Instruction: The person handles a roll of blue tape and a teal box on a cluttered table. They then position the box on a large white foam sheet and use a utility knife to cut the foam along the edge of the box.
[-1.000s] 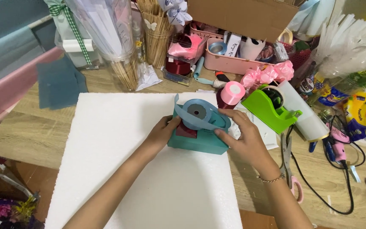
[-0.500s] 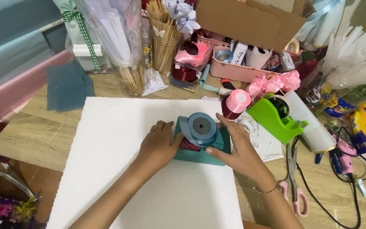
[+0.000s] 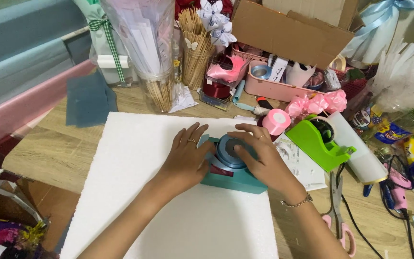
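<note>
Just one view here, a head-worn camera looking steeply down and slightly forward over a wooden table (image 3: 49, 153). It sits close, so both forearms enter from the near edge and the left hand (image 3: 185, 160) and right hand (image 3: 262, 160) land about mid-frame on a white foam board (image 3: 135, 192). The far edge catches a cardboard box (image 3: 288, 29), the right side a green tape dispenser (image 3: 319, 141). No second view to overlap with.
</note>
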